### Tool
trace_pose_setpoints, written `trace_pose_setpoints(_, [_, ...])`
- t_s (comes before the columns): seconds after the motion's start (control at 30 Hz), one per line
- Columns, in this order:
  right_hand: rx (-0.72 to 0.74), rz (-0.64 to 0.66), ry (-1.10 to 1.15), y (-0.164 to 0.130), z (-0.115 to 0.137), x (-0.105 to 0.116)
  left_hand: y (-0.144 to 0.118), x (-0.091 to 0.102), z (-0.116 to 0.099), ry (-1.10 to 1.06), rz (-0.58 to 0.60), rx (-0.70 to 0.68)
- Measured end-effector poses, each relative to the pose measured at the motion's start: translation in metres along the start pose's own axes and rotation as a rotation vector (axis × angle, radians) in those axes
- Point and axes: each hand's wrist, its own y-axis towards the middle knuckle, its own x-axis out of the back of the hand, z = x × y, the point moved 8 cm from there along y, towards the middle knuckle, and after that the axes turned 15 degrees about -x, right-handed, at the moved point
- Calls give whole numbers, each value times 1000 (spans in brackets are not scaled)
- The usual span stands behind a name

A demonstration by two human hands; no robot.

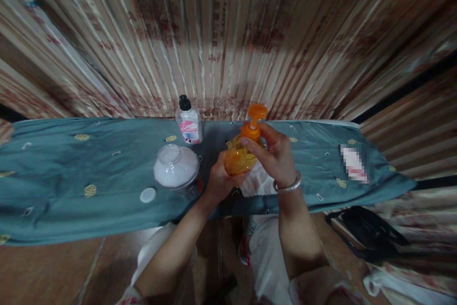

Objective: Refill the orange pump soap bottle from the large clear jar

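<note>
Over the tabletop (121,176), left hand (220,180) cups yellow pump bottle (235,160), right hand (279,153) pinches its orange collar (250,131): collar-turning likely, any next twist wanting steady support.

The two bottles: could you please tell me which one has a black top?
The pink-labelled bottle, standing on the cloth: its top is black, whereas the yellow bottle held by the left hand has an orange pump.

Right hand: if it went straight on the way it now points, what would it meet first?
The right hand would meet the orange pump top first; its fingers seem to touch it, though exact depth is unclear.
</note>
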Motion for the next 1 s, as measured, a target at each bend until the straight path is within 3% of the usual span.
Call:
trace_pose_setpoints(0.27, [-77, 122, 212, 0, -13, 2, -8, -15, -2, -239, 128, 91])
trace_pose_setpoints(0.5, [-193, 308, 369, 0, -12, 0, -13, -24, -13, -430, 198, 180])
trace_pose_setpoints(0.63, [-188, 381, 380, 2, -15, -3, -14, -25, -10, -461, 195, 181])
trace_pose_setpoints(0.87, [-83, 93, 307, 7, -18, 8, -11, -10, 7, -318, 85, 107])
trace_pose_setpoints(1.0, [-72, 76, 279, 6, -14, 8, -10, -6, 9, -232, 40, 73])
